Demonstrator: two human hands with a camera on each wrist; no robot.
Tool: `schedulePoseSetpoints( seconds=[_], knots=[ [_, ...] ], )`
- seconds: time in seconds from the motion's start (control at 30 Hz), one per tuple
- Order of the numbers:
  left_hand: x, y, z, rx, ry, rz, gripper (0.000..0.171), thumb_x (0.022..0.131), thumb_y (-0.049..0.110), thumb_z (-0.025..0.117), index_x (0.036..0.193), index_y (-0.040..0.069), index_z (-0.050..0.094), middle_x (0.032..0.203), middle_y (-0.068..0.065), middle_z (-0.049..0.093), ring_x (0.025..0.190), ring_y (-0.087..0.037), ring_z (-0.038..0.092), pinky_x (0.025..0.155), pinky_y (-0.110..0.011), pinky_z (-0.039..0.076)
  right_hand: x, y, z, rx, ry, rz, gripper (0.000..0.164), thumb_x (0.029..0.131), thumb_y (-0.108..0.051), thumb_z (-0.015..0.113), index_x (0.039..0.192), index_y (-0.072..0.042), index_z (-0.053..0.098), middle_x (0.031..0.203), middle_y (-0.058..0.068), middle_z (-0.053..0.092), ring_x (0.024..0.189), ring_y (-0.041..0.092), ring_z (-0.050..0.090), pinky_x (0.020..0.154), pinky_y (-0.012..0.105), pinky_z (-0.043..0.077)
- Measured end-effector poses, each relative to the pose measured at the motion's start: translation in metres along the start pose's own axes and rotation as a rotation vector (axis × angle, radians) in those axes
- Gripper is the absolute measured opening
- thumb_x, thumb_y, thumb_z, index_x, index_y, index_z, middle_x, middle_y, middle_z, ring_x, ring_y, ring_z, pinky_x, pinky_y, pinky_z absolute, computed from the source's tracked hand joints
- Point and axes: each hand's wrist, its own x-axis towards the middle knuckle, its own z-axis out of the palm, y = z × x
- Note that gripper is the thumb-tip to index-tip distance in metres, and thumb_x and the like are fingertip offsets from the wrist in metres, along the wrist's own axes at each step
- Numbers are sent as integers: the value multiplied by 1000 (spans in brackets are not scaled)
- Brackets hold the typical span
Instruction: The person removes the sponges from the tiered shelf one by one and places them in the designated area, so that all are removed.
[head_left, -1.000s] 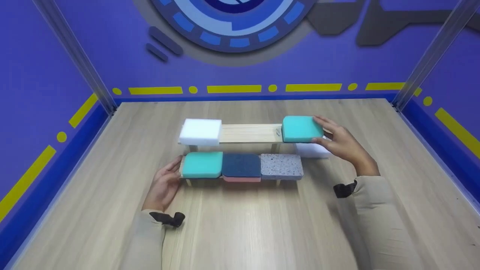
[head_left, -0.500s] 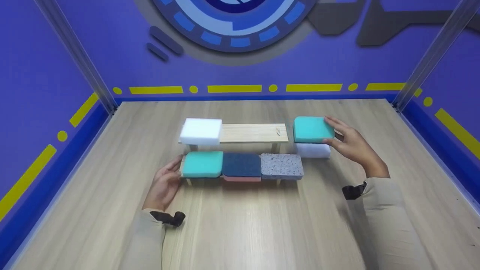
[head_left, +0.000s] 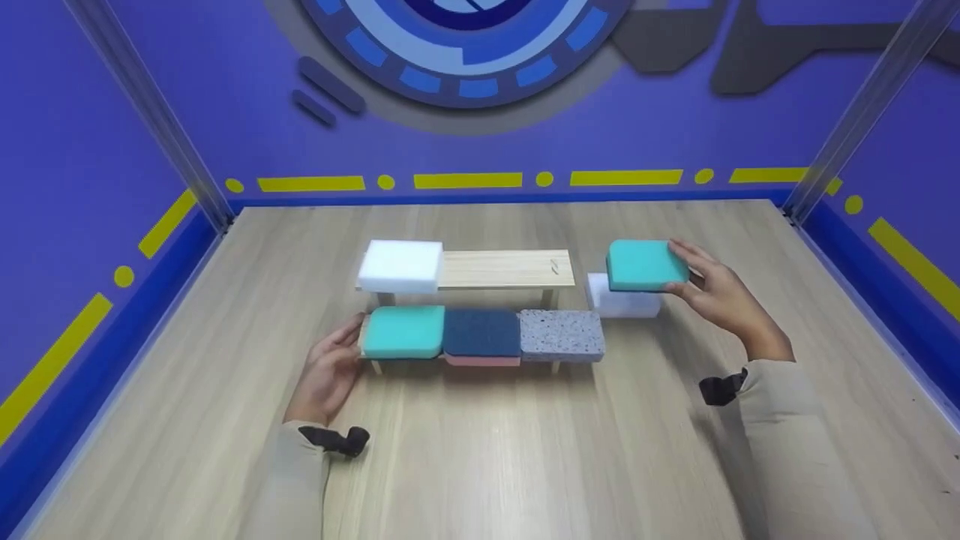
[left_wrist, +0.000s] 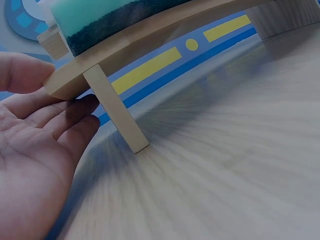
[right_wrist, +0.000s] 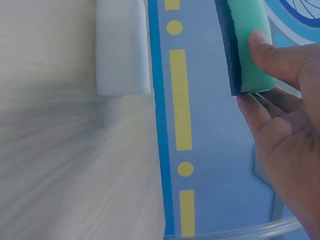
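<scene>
My right hand (head_left: pixel 724 296) holds a teal sponge (head_left: pixel 646 265) with a dark scouring layer underneath, thumb and fingers on its right end. In the right wrist view that sponge hangs well off the table. Partly behind and below it in the head view, a white sponge (head_left: pixel 626 305) lies on the tabletop. My left hand (head_left: pixel 330 367) pinches the left end of the front wooden stand (left_wrist: pixel 115 110), thumb at the board's end and fingers beneath. Along this stand sit another teal sponge (head_left: pixel 405 331), a dark blue sponge with a pink lower layer (head_left: pixel 482 332) and a grey speckled sponge (head_left: pixel 562 334).
Behind runs a rear wooden board (head_left: pixel 502 268) on legs, bearing a white sponge (head_left: pixel 402 265) at its left end. Its right part is bare wood. Blue panels with yellow marks (head_left: pixel 469 180) enclose the wooden tabletop (head_left: pixel 480 465) at the back and sides.
My right hand has carried the teal sponge rightward, off the rear board's right end and over beside the white sponge on the table. My left hand stays where it was.
</scene>
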Motion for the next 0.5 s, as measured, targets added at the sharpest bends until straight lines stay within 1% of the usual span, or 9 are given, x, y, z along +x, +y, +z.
schedulePoseSetpoints(
  seconds=[0.2,0.4,0.5],
  knots=[
    [0,0,0,1,16,-14,65,87,-15,36,149,-10,14,159,-22,14,148,-28,15,97,-16,44,-3,8,-5,-12,8,16,66,92,-3,59,149,3,25,156,25,20,143,43,19,106,44,29],
    [0,0,0,-4,24,-15,65,87,-16,35,148,-11,15,159,-22,16,147,-28,17,97,-17,44,-7,17,-11,-7,7,30,66,93,-3,58,149,3,24,157,25,17,144,44,16,107,49,28],
    [0,0,1,-1,25,-15,65,87,-15,36,148,-11,15,158,-22,16,147,-28,17,97,-17,44,-9,22,-15,-6,5,27,66,93,-3,58,149,3,24,157,26,17,143,45,16,106,48,28]
  ],
)
